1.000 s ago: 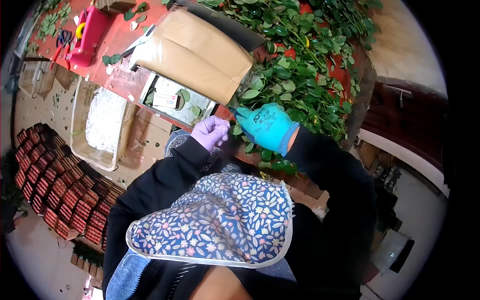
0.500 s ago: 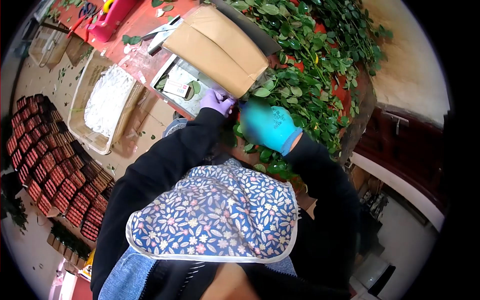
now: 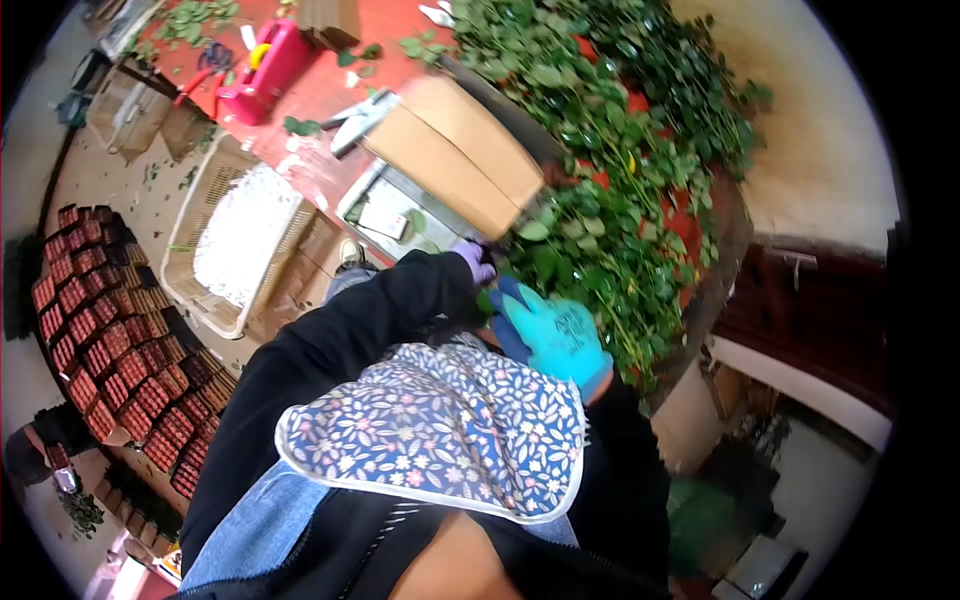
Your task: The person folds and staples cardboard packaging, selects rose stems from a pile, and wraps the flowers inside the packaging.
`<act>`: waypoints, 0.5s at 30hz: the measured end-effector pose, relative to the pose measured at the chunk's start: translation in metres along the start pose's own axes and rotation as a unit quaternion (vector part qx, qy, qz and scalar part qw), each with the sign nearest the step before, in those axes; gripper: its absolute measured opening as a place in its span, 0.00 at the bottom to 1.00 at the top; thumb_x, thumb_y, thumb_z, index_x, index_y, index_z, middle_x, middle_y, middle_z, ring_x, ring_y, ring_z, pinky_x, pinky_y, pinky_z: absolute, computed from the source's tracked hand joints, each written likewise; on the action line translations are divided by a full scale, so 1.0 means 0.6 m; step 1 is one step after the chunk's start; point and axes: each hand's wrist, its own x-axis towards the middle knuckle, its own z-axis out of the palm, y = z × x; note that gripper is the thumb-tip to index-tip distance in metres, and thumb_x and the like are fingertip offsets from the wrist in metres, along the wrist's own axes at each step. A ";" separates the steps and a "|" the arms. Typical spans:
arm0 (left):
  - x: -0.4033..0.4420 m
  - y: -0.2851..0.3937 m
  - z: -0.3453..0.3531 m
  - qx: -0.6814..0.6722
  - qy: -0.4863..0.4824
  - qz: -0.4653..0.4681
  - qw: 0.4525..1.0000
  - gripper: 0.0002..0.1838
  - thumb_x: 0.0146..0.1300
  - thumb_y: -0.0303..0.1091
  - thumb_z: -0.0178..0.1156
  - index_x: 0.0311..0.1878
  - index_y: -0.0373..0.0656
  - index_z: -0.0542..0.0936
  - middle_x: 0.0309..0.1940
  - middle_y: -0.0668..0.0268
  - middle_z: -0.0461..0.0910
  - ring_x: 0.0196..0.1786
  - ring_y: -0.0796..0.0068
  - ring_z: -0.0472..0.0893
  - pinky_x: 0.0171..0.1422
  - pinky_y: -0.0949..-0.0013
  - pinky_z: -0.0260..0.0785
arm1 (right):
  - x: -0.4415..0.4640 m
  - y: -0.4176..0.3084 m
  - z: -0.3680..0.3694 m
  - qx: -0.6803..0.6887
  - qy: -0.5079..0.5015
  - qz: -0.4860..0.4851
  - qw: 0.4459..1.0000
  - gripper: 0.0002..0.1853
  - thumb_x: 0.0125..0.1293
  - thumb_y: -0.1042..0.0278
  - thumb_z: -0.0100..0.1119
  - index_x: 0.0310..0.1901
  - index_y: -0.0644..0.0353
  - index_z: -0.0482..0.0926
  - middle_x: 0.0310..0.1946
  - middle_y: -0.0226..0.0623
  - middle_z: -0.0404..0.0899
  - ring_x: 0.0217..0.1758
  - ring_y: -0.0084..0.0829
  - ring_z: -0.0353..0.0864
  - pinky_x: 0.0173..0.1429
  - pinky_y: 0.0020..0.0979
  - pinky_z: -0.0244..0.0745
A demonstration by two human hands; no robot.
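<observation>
My left hand [image 3: 477, 262], in a purple glove, has its fingers curled beside the lower corner of a folded brown cardboard piece [image 3: 455, 145]. Something dark is at its fingertips, too small to name. My right hand [image 3: 555, 338], in a turquoise and navy glove, is closer to my body with its fingers bent together. A bit of green leaf shows by its fingertips; what it grips is hidden. Leafy green stems [image 3: 600, 270] lie heaped just beyond it. Under the cardboard sits a grey metal tray [image 3: 375, 235] with a small white box [image 3: 384, 219] in it.
A pink tape dispenser [image 3: 265, 75] and red-handled scissors [image 3: 212, 62] lie on the red table [image 3: 300, 165]. A beige crate [image 3: 205, 310] of white material stands left on the floor. Many bundled pink-red flowers [image 3: 130, 340] stand farther left. Another person [image 3: 28, 455] shows at the left edge.
The view has shifted, so the table items appear lower and farther right. My right hand has drawn back towards my body, away from the left. A person has come into view at left.
</observation>
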 end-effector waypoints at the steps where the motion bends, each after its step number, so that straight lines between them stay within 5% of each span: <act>1: -0.025 0.021 -0.040 -0.101 -0.134 -0.083 0.982 0.16 0.65 0.47 0.61 0.37 0.43 0.86 0.22 0.62 0.83 0.26 0.69 0.83 0.33 0.67 0.75 | -0.004 -0.003 -0.010 0.034 0.013 -0.010 0.999 0.30 0.54 0.51 0.60 0.58 0.55 0.72 0.57 0.48 0.74 0.33 0.48 0.81 0.36 0.47 0.72; 2: -0.051 0.026 -0.085 -0.050 -0.181 -0.071 0.980 0.16 0.66 0.48 0.60 0.39 0.45 0.86 0.18 0.68 0.82 0.23 0.76 0.82 0.30 0.70 0.73 | -0.007 -0.007 -0.011 0.062 0.016 0.017 0.998 0.27 0.57 0.53 0.58 0.57 0.56 0.74 0.56 0.47 0.76 0.33 0.49 0.81 0.36 0.48 0.72; 3: -0.089 0.041 -0.147 -0.037 -0.164 -0.098 0.981 0.13 0.65 0.44 0.61 0.40 0.44 0.85 0.21 0.67 0.83 0.25 0.73 0.82 0.33 0.70 0.75 | 0.005 -0.021 -0.026 0.094 0.016 0.042 0.995 0.23 0.59 0.57 0.59 0.55 0.57 0.76 0.53 0.46 0.79 0.33 0.50 0.81 0.36 0.48 0.73; 5: -0.132 -0.033 -0.252 0.108 0.178 0.074 0.975 0.11 0.62 0.40 0.63 0.42 0.43 0.84 0.27 0.64 0.84 0.28 0.70 0.83 0.36 0.68 0.77 | 0.006 -0.038 -0.030 0.099 0.070 0.070 0.990 0.18 0.62 0.62 0.60 0.53 0.57 0.78 0.48 0.46 0.81 0.36 0.50 0.82 0.38 0.46 0.75; 7: -0.141 -0.134 -0.397 0.075 0.477 0.109 0.869 0.09 0.58 0.30 0.64 0.42 0.43 0.82 0.34 0.58 0.83 0.34 0.66 0.84 0.40 0.64 0.77 | 0.026 -0.050 -0.020 0.156 0.123 0.050 0.979 0.18 0.64 0.61 0.58 0.53 0.57 0.77 0.48 0.46 0.81 0.39 0.49 0.83 0.41 0.45 0.77; 8: -0.206 -0.048 -0.469 0.064 0.552 0.072 0.828 0.08 0.57 0.27 0.63 0.42 0.43 0.82 0.30 0.60 0.82 0.32 0.66 0.83 0.39 0.66 0.76 | 0.060 -0.063 -0.027 0.154 0.082 0.048 0.984 0.18 0.64 0.60 0.58 0.54 0.57 0.77 0.48 0.46 0.81 0.41 0.48 0.83 0.43 0.44 0.77; 9: -0.193 -0.114 -0.543 0.166 0.587 0.089 0.787 0.12 0.57 0.32 0.66 0.44 0.44 0.82 0.35 0.60 0.81 0.38 0.64 0.83 0.44 0.64 0.75 | 0.097 -0.076 -0.034 0.151 0.041 0.049 0.986 0.18 0.64 0.60 0.57 0.54 0.57 0.77 0.49 0.46 0.81 0.43 0.48 0.83 0.44 0.43 0.77; 11: -0.193 -0.063 -0.592 0.243 0.631 0.002 0.737 0.16 0.57 0.42 0.68 0.46 0.46 0.83 0.44 0.58 0.79 0.47 0.61 0.81 0.52 0.59 0.72 | 0.112 -0.105 -0.059 0.131 0.012 0.026 0.991 0.20 0.63 0.58 0.58 0.54 0.58 0.76 0.49 0.45 0.80 0.45 0.48 0.82 0.47 0.44 0.75; 14: -0.161 -0.093 -0.685 0.248 0.535 -0.137 0.796 0.24 0.59 0.59 0.62 0.43 0.48 0.86 0.50 0.55 0.75 0.53 0.54 0.77 0.59 0.54 0.68 | 0.205 -0.137 -0.049 0.146 0.003 -0.049 0.988 0.20 0.63 0.58 0.58 0.54 0.59 0.76 0.47 0.45 0.80 0.41 0.47 0.82 0.44 0.43 0.76; 15: -0.157 -0.088 -0.712 0.224 0.419 -0.207 0.855 0.26 0.60 0.62 0.60 0.42 0.47 0.87 0.45 0.56 0.80 0.51 0.54 0.79 0.61 0.54 0.67 | 0.225 -0.145 -0.046 0.142 0.000 -0.060 0.988 0.18 0.63 0.60 0.58 0.52 0.59 0.77 0.46 0.45 0.80 0.41 0.48 0.82 0.45 0.43 0.76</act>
